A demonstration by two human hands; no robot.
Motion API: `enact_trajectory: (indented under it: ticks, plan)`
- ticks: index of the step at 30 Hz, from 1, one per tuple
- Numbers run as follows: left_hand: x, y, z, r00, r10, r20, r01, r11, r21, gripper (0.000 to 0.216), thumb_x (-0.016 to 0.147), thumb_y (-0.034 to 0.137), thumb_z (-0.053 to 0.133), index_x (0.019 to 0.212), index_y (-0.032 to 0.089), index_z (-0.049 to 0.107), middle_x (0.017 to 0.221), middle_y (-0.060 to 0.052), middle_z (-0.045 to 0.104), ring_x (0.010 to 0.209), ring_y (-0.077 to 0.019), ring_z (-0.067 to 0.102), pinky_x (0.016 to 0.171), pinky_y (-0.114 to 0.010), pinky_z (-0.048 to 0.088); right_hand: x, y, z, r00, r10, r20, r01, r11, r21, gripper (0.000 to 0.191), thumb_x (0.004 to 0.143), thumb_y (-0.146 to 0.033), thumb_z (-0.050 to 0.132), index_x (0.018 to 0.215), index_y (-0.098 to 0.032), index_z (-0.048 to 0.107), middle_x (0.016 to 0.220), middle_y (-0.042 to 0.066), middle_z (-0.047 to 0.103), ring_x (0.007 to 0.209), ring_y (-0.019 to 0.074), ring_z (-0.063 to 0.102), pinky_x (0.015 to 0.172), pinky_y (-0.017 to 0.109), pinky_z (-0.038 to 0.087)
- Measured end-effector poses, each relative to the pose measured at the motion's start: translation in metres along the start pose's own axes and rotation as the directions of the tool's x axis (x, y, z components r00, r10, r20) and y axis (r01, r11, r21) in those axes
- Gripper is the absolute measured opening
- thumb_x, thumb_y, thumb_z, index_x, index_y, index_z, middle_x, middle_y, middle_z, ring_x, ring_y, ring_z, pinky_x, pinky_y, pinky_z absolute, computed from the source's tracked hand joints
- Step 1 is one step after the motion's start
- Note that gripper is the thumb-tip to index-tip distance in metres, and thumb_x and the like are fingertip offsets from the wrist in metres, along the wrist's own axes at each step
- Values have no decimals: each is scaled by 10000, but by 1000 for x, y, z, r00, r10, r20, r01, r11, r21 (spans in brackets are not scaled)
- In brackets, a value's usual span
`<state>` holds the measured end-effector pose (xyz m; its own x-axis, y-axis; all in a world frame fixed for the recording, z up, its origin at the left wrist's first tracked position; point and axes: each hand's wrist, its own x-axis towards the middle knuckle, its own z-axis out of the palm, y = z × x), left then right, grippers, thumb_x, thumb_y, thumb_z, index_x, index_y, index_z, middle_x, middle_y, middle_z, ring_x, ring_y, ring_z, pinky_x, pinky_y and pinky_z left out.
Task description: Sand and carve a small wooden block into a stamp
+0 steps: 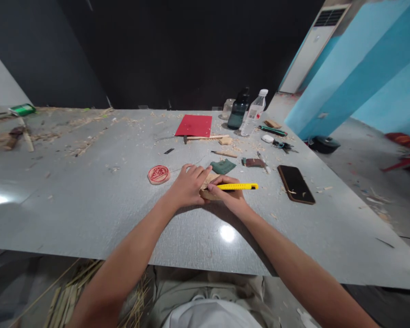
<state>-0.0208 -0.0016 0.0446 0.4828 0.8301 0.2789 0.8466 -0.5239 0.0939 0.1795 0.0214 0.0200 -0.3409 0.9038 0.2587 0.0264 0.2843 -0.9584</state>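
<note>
Near the middle of the grey table, my left hand is closed around the left side of a piece of wood, pressing it to the tabletop. My right hand grips a yellow utility knife, its handle pointing right and its front end at the wood. The blade's tip is hidden among my fingers. Just behind my hands lies a crumpled green cloth or paper piece. To the left of my left hand sits a round wooden disc with red carved or drawn lines.
A red sheet, a small hammer and a thin wooden-handled tool lie farther back. A dark bottle and a clear water bottle stand behind. On the right lie a phone and keys. Wood shavings are scattered about.
</note>
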Motion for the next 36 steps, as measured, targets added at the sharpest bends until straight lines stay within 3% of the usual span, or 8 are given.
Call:
enact_trajectory:
  ticks: [9,16,24,36]
  plan:
    - [-1,5,-3,999,24,-21,-24,1000,17,1030,792,493,832,1617,49,406,1347,-190,671,1256,-378,616,1179,-551,333,0,3,7,998,-50,34,46,994,100,258,844,-475,878,809,-249,758,867,50,778,781,207,700,756,378,590]
    - [3,-2,5,1000,9,19,-8,998,-59,990,733,517,873,1560,135,486,1323,-158,666,1242,-364,620,1142,-517,385,0,3,4,999,-51,2,51,999,9,247,863,-426,832,750,-228,736,748,32,721,684,179,642,673,344,526]
    - [6,-4,9,999,-12,51,19,990,-140,901,670,543,907,1428,163,603,1262,-137,646,1197,-370,608,1087,-520,423,3,-3,-2,999,26,-32,-28,997,-70,234,799,-388,785,649,-237,688,644,22,657,618,171,573,619,337,458]
    - [5,0,9,981,-38,191,95,950,-299,785,654,591,916,1303,225,669,1221,-85,632,1195,-345,602,1118,-536,438,1,1,-3,962,272,-35,-269,961,66,300,720,-457,855,676,-240,652,627,24,659,593,171,583,612,338,482]
